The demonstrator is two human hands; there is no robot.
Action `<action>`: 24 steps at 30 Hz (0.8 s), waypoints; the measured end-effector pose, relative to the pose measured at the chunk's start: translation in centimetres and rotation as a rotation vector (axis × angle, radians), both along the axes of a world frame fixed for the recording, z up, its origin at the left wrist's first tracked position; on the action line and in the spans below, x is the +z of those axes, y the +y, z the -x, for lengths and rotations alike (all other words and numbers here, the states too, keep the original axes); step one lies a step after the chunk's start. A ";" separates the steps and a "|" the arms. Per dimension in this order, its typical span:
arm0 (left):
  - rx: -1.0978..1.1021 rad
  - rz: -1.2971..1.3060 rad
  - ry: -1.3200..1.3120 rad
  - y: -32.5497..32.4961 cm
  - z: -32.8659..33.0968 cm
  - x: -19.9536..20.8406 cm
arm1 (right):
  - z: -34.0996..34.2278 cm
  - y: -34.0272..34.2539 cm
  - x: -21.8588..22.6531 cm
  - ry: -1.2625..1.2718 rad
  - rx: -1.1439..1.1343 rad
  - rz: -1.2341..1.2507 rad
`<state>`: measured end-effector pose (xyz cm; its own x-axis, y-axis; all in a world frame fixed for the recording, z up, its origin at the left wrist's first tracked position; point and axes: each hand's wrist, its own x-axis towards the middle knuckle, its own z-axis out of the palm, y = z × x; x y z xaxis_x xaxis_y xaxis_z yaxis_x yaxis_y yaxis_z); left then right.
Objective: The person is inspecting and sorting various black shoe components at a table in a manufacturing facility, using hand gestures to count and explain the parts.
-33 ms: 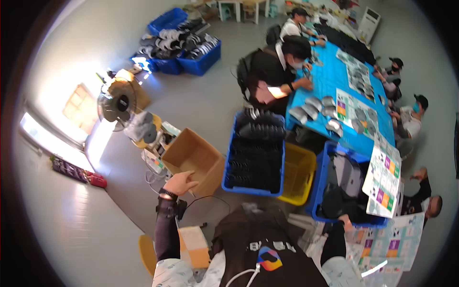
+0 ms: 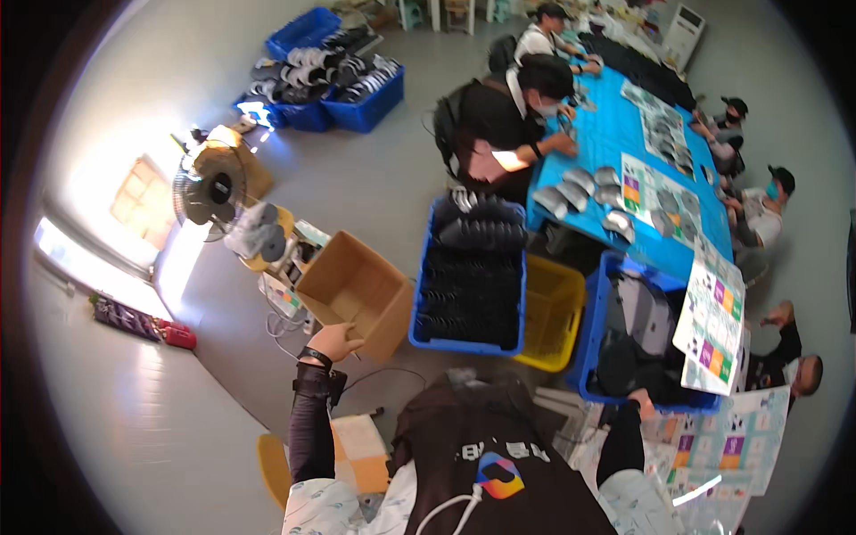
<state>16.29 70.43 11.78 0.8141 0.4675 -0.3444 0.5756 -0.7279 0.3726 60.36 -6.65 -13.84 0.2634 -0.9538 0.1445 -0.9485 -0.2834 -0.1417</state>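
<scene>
Brown cardboard box (image 2: 352, 290) gripped by left hand (image 2: 334, 341), beside blue crate (image 2: 419, 332).

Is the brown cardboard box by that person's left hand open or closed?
Open: the brown cardboard box shows its bare inside, its near edge gripped by the left hand.

The floor (image 2: 374, 187) is smooth and grey. Strong daylight falls on it at the left, near a standing fan (image 2: 209, 190). A long blue table (image 2: 615, 143) stands at the right.
</scene>
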 end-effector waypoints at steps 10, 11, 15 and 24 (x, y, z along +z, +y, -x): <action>0.273 0.482 0.282 -0.7 16.0 -29.3 | 6.5 7.0 12.0 -0.411 0.068 -0.550; 0.450 0.519 0.421 -2.7 14.2 -30.4 | 6.6 5.5 11.9 -0.440 0.040 -0.518; 0.932 0.961 0.043 -6.8 15.7 -31.5 | 6.1 6.6 10.9 -0.409 0.020 -0.454; 0.769 0.922 0.074 -5.7 9.3 -28.2 | 5.2 5.5 8.5 -0.359 0.170 -0.399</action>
